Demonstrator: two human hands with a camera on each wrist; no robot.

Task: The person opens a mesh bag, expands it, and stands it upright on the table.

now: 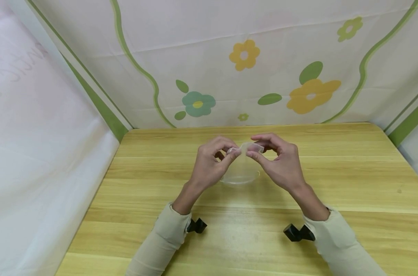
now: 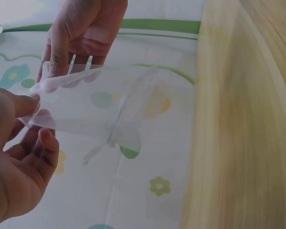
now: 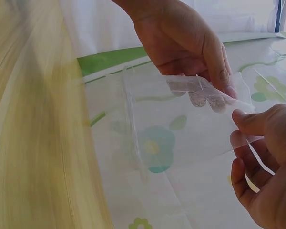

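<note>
A makeshift recording booth: a wooden table (image 1: 350,180) beneath the hands, enclosed behind and beside them by hung flower-print cloth (image 1: 264,65).

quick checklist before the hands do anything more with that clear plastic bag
1. Left hand has a grip on the clear plastic bag: ok, thumb and forefinger pinch its top edge.
2. Right hand has a grip on the same edge: ok, fingertips pinch it next to the left hand.
3. Bag off the wooden table: cannot tell, its bottom hangs close to the surface.
4. Bag mouth parted: cannot tell, the wrist views show layered film but no clear opening.
5. Bag empty: ok, the flowered backdrop shows straight through it.
6. Room around the hands: ok, nothing else lies near them on the table.
</note>
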